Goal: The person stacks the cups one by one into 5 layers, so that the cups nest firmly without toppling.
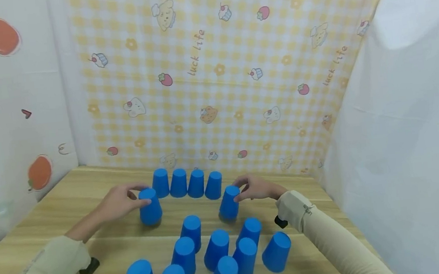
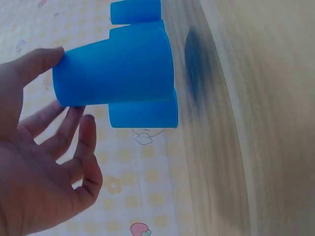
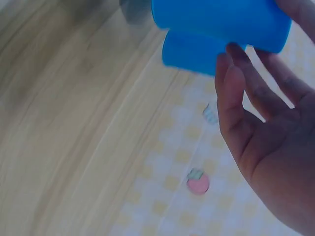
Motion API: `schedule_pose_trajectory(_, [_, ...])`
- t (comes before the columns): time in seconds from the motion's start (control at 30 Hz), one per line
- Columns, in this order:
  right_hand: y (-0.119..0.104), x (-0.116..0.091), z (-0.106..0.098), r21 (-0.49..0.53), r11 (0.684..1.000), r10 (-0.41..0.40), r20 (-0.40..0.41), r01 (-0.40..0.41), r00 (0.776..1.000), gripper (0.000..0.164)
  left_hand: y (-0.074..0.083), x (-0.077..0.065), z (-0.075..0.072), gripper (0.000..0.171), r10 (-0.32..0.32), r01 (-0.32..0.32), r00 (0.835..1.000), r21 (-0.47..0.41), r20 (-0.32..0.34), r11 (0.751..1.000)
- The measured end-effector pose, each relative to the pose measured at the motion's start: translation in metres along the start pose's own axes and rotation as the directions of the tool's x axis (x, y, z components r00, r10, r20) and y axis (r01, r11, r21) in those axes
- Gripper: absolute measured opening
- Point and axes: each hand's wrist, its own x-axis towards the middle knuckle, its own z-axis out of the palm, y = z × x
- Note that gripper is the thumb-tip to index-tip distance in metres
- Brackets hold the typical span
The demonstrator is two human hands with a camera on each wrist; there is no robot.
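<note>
My left hand (image 1: 121,203) pinches an upside-down blue cup (image 1: 150,212) near its closed end, thumb on one side and fingers on the other. In the left wrist view that cup (image 2: 115,69) hangs over the table, with a dark shadow below its rim. On the other side, my right hand (image 1: 256,187) grips a second inverted blue cup (image 1: 229,206) close to its top, slightly tilted. The right wrist view shows this cup (image 3: 221,19) between thumb and fingertips, a shadow under it. Behind both hands stands a row of several blue cups (image 1: 178,183).
Nearer the front, several more inverted blue cups (image 1: 216,250) stand loosely grouped on the wooden table (image 1: 107,251). One cup (image 1: 277,252) stands at the group's right. A yellow checked curtain (image 1: 214,88) hangs behind the table, with white sheets (image 1: 402,113) at the sides.
</note>
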Motion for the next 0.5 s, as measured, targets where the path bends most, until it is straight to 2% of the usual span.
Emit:
schedule_pose_trajectory(0.13, [0.01,0.003,-0.007,0.033,0.996,0.082,-0.122,-0.079,0.989,0.041,-0.007,0.011,-0.003,0.056,-0.045,0.046,0.998,0.038,-0.032,0.998])
schedule_pose_trajectory(0.27, [0.017,0.008,-0.01,0.083,0.982,0.187,-0.222,-0.172,0.957,0.045,-0.016,0.026,-0.006,0.059,-0.124,0.128,0.99,0.067,-0.069,0.989])
schedule_pose_trajectory(0.37, [0.02,0.014,-0.009,0.081,0.975,0.221,-0.258,-0.207,0.941,0.049,-0.023,0.036,-0.008,0.061,-0.167,0.174,0.982,0.071,-0.09,0.982])
schedule_pose_trajectory(0.5, [0.02,0.023,-0.007,0.079,0.97,0.241,-0.258,-0.228,0.935,0.055,-0.033,0.049,-0.011,0.06,-0.186,0.193,0.978,0.066,-0.099,0.979])
